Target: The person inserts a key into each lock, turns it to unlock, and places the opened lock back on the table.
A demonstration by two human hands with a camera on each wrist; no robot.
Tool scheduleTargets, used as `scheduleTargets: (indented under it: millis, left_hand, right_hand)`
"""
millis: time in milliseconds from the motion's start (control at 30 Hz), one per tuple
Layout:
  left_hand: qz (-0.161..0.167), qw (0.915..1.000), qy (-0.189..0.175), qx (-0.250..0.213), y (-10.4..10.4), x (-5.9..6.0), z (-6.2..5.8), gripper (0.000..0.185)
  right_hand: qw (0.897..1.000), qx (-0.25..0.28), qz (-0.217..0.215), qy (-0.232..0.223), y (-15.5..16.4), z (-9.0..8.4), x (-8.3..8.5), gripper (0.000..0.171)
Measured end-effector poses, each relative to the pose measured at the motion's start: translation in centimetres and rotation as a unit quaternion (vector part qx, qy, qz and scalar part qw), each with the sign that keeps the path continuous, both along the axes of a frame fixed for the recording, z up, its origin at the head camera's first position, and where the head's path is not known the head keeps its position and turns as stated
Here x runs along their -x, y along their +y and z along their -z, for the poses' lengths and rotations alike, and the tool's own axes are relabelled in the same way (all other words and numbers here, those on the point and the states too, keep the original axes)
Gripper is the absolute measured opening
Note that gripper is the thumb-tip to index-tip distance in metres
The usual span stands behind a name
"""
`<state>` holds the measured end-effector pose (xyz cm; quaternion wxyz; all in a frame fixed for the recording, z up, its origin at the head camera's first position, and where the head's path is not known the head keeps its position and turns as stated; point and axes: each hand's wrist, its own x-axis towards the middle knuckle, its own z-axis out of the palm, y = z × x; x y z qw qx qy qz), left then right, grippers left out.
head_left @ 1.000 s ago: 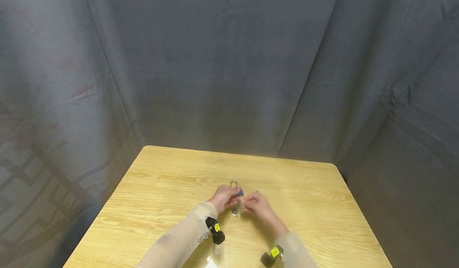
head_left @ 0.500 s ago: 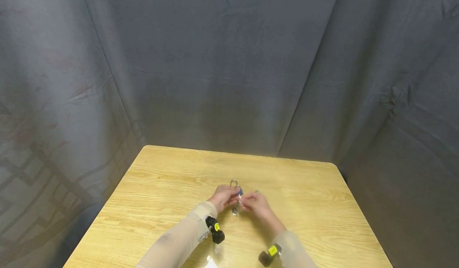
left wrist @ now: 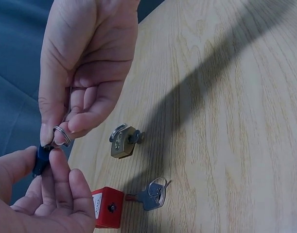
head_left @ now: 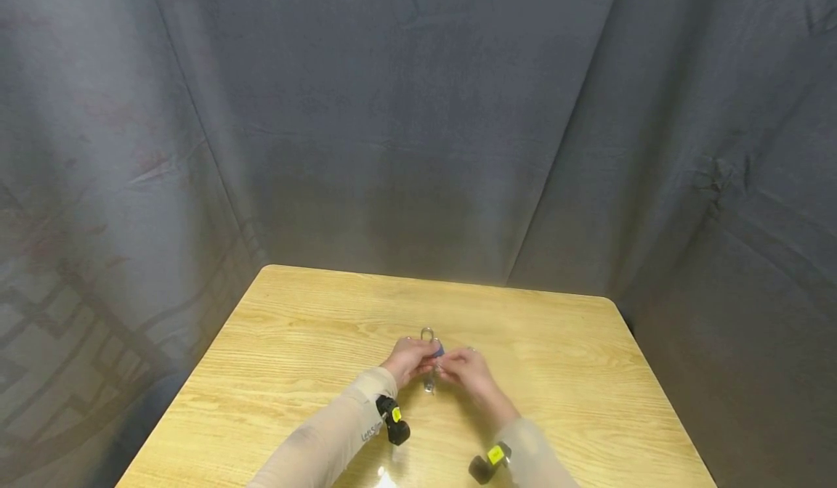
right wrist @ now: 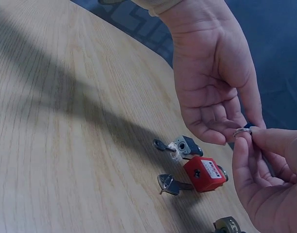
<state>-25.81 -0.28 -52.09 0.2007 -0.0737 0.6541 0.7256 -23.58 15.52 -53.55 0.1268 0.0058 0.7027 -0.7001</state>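
My left hand (head_left: 408, 357) grips a small blue padlock (left wrist: 41, 161) above the table, its body between thumb and fingers. From the other side, my right hand (head_left: 469, 373) pinches a small key at the padlock's lower end. The fingertips hide most of that key, while its metal split ring (left wrist: 62, 136) shows beside them. Below the hands, a red padlock (left wrist: 108, 208) lies on the wood with a key (left wrist: 154, 195) pointing at its keyhole side. In the left wrist view a brass padlock (left wrist: 122, 144) lies close by, a key at its end.
A grey padlock (right wrist: 188, 146) with a dark-headed key (right wrist: 160, 145) lies beside the red one in the right wrist view. The wooden table (head_left: 314, 314) has rounded far corners. Grey curtains (head_left: 405, 125) hang behind and along both sides.
My right wrist has turned slightly and shifted a little left, its fingers staying at the blue padlock's lower end. The left hand and the padlock have hardly moved.
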Motion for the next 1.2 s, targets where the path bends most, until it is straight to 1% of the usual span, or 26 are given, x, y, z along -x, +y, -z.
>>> scheduleTargets:
  millis: [133, 267, 367, 533, 600, 733, 900, 1067, 1200]
  left_hand:
    - [0.000, 1.0000, 0.004, -0.001, -0.10, -0.01, -0.12, 0.029]
    - [-0.003, 0.9999, 0.003, -0.010, -0.24, 0.06, -0.11, 0.030]
    - [-0.008, 0.9998, 0.000, -0.018, -0.36, 0.16, -0.02, 0.031]
    - [-0.009, 0.9999, 0.000, -0.014, -0.46, 0.20, -0.08, 0.031]
    - [-0.010, 0.9999, 0.001, -0.011, -0.46, 0.20, -0.11, 0.031]
    - [-0.015, 0.9998, 0.001, -0.010, -0.45, 0.23, -0.11, 0.031]
    - [-0.016, 0.9999, -0.001, -0.003, -0.45, 0.24, -0.01, 0.029]
    - [-0.013, 0.9999, 0.001, -0.001, -0.43, 0.21, 0.18, 0.028]
    - [-0.007, 0.9999, 0.013, 0.004, -0.34, 0.15, 0.12, 0.026]
  right_hand:
    - [1.000, 0.009, -0.007, 0.005, -0.05, 0.11, 0.03, 0.027]
    - [0.999, 0.030, -0.030, 0.007, 0.20, 0.37, 0.13, 0.032]
    - [0.998, 0.029, -0.052, 0.019, 0.45, 0.45, 0.11, 0.037]
    - [0.998, 0.009, -0.055, 0.029, 0.63, 0.38, -0.02, 0.040]
    - [0.998, -0.011, -0.054, 0.033, 0.62, 0.38, -0.03, 0.038]
    - [0.995, -0.059, -0.066, 0.039, 0.61, 0.46, -0.08, 0.035]
    - [0.992, -0.088, -0.082, 0.035, 0.53, 0.39, -0.31, 0.037]
    - [0.993, -0.080, -0.083, 0.036, 0.27, 0.06, -0.50, 0.035]
    - [0.993, -0.070, -0.079, 0.045, 0.05, 0.07, -0.45, 0.032]
